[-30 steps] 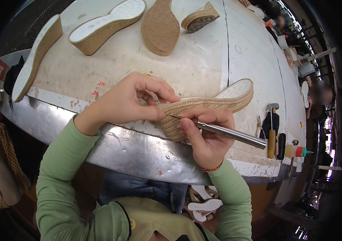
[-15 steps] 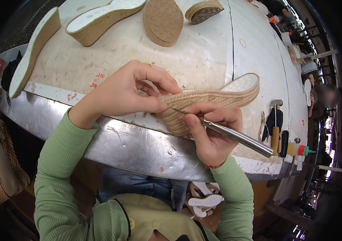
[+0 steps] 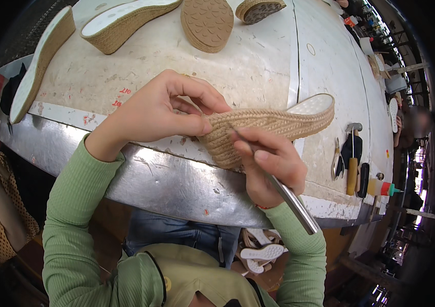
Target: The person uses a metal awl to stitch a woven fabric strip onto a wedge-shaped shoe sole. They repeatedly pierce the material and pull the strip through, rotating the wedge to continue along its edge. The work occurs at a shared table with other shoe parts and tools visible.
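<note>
A wedge shoe sole [image 3: 284, 120] wrapped in braided tan jute lies on its side near the table's front edge, its white inner face showing at the right end. My left hand [image 3: 161, 110] is closed at the sole's left, thick end, thumb and forefinger on the braid's edge. In my right hand [image 3: 276, 163] is a thin-tipped awl with a shiny metal handle [image 3: 296, 207]. The handle slants down to the right over my wrist. The awl's point is by the jute side, under my fingers, and whether it pierces the braid is hard to see.
Several more jute wedge soles [image 3: 207, 25] lie along the far side. To the right are a hammer [image 3: 353, 158], pliers [image 3: 337, 158], a black-handled tool [image 3: 363, 179] and a glue bottle [image 3: 383, 188]. A metal strip [image 3: 176, 187] edges the table. Another person's arm [image 3: 3, 204] is at far left.
My right hand has turned, swinging the awl's handle down and toward me. Its tip has shifted up along the jute. My left hand stays at the sole's end.
</note>
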The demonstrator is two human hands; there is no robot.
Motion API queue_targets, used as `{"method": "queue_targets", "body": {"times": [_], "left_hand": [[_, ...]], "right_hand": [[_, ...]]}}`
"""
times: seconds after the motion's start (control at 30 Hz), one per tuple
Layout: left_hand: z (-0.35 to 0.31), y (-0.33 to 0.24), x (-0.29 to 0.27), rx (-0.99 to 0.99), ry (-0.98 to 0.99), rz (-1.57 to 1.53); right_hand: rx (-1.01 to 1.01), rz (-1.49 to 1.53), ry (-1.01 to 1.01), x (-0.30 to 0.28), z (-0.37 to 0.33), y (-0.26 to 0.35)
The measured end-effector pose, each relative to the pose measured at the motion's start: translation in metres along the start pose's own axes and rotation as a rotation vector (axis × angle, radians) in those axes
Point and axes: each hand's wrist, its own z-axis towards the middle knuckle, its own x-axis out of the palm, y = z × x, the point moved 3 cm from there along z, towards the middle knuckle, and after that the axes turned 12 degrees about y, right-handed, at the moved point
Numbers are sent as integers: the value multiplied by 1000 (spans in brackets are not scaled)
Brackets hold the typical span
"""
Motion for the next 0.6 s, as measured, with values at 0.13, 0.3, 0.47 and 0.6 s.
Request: {"method": "queue_targets", "body": {"times": [0.13,0.3,0.47,0.6], "left_hand": [[-2,-1,0,4,-5,11],[1,-2,2,65,-35,57],[1,-2,2,62,-44,106],[1,-1,2,78,-48,113]], "right_hand": [[0,46,-51,0,2,-1],[-59,-45,10,-1,7,0],[-7,-126,162,-2,7,4],[-124,-80,-43,2,8,-1]]}}
